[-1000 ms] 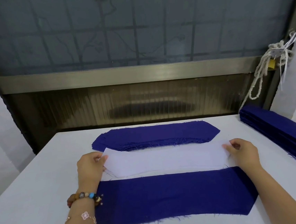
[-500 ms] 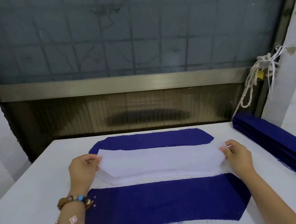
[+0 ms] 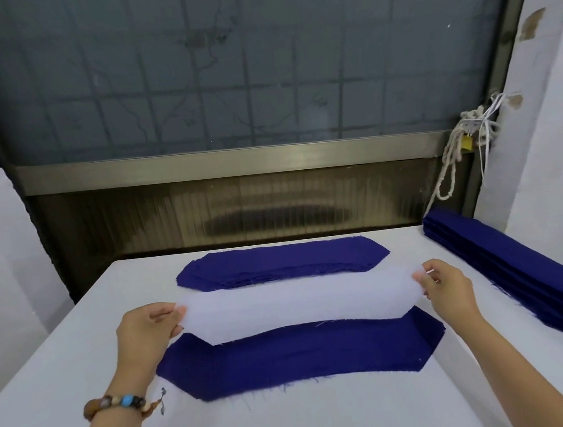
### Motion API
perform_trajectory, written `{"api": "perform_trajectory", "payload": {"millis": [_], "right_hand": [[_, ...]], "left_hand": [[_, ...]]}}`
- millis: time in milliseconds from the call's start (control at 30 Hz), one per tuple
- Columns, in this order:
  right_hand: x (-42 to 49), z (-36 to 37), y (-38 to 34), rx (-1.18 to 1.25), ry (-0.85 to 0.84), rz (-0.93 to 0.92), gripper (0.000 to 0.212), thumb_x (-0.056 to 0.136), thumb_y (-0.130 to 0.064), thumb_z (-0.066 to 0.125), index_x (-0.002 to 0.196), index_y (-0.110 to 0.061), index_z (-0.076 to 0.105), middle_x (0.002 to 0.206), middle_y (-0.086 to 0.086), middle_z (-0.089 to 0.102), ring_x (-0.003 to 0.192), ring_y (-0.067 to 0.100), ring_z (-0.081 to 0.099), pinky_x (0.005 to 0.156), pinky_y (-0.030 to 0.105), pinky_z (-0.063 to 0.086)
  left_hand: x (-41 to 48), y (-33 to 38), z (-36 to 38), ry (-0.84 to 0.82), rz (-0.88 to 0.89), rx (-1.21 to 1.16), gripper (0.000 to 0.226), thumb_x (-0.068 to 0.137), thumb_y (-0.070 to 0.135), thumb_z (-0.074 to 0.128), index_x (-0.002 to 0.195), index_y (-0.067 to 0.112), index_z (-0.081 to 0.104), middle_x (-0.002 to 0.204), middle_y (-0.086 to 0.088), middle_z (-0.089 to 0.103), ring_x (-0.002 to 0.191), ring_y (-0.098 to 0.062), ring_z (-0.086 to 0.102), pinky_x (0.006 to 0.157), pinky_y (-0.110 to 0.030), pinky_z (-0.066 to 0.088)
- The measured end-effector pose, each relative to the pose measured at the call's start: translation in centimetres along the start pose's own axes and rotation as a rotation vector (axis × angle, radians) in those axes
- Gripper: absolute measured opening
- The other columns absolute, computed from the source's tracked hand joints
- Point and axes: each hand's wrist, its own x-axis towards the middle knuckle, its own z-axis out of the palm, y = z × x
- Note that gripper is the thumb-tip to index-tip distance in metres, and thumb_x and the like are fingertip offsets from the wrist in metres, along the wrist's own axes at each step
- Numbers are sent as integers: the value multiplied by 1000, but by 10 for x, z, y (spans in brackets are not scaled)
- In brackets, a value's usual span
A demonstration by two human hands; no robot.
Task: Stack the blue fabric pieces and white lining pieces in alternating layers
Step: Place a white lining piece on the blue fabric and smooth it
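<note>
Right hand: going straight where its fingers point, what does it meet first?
The white lining piece that the right hand pinches; beyond it, probably the left hand, though depth is unclear.

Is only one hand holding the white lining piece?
No, the left hand pinches one end of the white lining piece, the right hand the other.

both hands (image 3: 143, 333) pinching white lining (image 3: 299, 306), seemingly lifted

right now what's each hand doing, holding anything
Left hand: pinching the left end of the white lining piece.
Right hand: pinching the right end of the same piece, held above the blue fabric piece.
</note>
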Motion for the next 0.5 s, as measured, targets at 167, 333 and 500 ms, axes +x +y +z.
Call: {"api": "perform_trajectory", "payload": {"millis": [167, 333, 500], "right_hand": [[-13, -6, 4, 34, -64, 34, 11, 93, -24, 61, 100, -15, 60, 79, 0, 62, 66, 14, 59, 57, 21, 42], [-19, -10, 8, 15, -113, 66, 10, 93, -27, 61, 90, -17, 60, 75, 3, 64, 68, 18, 58, 57, 25, 45], [-31, -12, 22, 61, -157, 65, 13, 91, -21, 64, 80, -13, 62, 69, 4, 65, 63, 18, 57, 59, 28, 45]], "left_hand": [[-20, -7, -15, -13, 45, 102, 13, 85, 19, 74, 73, 19, 72, 68, -3, 71, 63, -18, 66, 55, -19, 48], [-31, -9, -20, -33, 55, 132, 17, 85, 11, 74, 68, 14, 72, 60, -4, 70, 55, -17, 63, 47, -4, 43], [-37, -14, -18, -84, 43, 223, 20, 84, 6, 73, 65, 10, 72, 52, 1, 67, 44, -8, 62, 49, -1, 39]]}}
